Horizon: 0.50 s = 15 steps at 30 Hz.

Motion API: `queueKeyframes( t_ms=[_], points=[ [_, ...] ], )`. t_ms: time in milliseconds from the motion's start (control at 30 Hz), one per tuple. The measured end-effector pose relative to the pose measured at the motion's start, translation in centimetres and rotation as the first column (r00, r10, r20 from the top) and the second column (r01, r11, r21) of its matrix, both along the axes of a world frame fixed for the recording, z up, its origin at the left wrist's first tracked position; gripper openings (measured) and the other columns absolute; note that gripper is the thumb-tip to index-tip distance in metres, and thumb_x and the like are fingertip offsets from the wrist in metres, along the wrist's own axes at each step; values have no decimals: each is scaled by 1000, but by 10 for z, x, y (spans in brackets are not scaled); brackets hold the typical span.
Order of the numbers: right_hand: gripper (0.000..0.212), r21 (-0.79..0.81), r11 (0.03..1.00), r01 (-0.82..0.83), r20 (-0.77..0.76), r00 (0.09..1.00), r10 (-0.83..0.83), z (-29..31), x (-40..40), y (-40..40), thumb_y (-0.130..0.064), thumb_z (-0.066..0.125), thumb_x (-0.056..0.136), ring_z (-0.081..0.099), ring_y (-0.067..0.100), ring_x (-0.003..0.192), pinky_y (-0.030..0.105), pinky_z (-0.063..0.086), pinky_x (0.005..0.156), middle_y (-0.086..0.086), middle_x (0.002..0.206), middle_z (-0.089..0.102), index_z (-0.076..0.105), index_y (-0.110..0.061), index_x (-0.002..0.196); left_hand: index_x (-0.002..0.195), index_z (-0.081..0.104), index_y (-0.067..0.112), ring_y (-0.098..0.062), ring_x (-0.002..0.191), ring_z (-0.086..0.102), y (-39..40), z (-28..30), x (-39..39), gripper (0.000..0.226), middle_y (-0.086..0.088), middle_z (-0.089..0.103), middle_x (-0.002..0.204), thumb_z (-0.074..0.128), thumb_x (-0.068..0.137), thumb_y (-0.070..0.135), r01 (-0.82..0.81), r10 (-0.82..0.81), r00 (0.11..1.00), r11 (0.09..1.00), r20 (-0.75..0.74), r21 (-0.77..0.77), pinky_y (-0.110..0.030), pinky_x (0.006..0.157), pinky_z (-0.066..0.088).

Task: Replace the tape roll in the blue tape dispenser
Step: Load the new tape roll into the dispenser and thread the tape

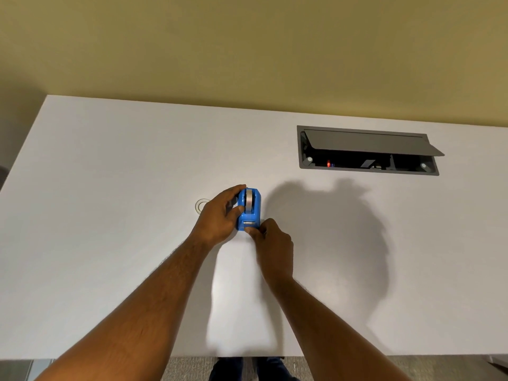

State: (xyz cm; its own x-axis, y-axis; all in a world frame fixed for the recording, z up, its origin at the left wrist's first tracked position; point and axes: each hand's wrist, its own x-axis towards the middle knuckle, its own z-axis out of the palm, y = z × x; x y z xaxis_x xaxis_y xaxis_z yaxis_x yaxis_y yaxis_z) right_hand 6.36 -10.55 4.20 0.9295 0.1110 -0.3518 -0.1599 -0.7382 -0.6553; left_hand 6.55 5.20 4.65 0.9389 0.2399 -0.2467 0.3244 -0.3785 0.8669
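On white table (110, 243), left hand (220, 215) grasping blue dispenser (248, 210), right hand (272, 240) pinching its front, yellow wall (247, 50)

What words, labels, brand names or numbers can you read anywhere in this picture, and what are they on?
None can be read.
Blue tape dispenser: no print shows on it, nor on the tape roll inside.
Clear ring beside the left hand: no marking shows.
Open cable box in the table: a small red spot inside, too small to tell.

clear ring (203, 206) half behind left hand (220, 215); dispenser (248, 209) left side covered; cable box (368, 151) contents indistinct
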Motion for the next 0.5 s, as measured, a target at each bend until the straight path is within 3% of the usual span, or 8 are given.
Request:
queueKeyframes(
  t_ms=[200, 333, 500],
  points=[
    [36, -36, 998, -46, 2, 999, 46, -4, 5, 0, -54, 60, 91, 54, 12, 62, 19, 45, 61, -6, 73, 62, 55, -19, 87, 146, 47, 28, -3, 123, 50, 0, -2, 0, 49, 6, 55, 144, 57, 99, 15, 3, -3, 1000, 1000, -1, 20, -21, 104, 38],
    [34, 3, 1000, -13, -73, 997, 13, -4, 11, 2, -49, 69, 88, 68, 20, 60, 26, 59, 66, -6, 66, 61, 54, -21, 79, 147, 45, 26, -13, 130, 52, 0, -3, 1, 48, 3, 54, 146, 55, 101, 16, 8, -7, 1000, 999, -9, 35, -25, 105, 39],
    [35, -67, 997, -41, -118, 992, 33, 6, 19, 2, -46, 74, 85, 71, 18, 53, 18, 51, 58, 0, 67, 69, 51, -22, 74, 148, 44, 24, -17, 134, 51, -1, 0, 1, 49, 1, 54, 147, 54, 101, 15, 19, -18, 1000, 999, -20, 48, -25, 107, 37]
  ],
)
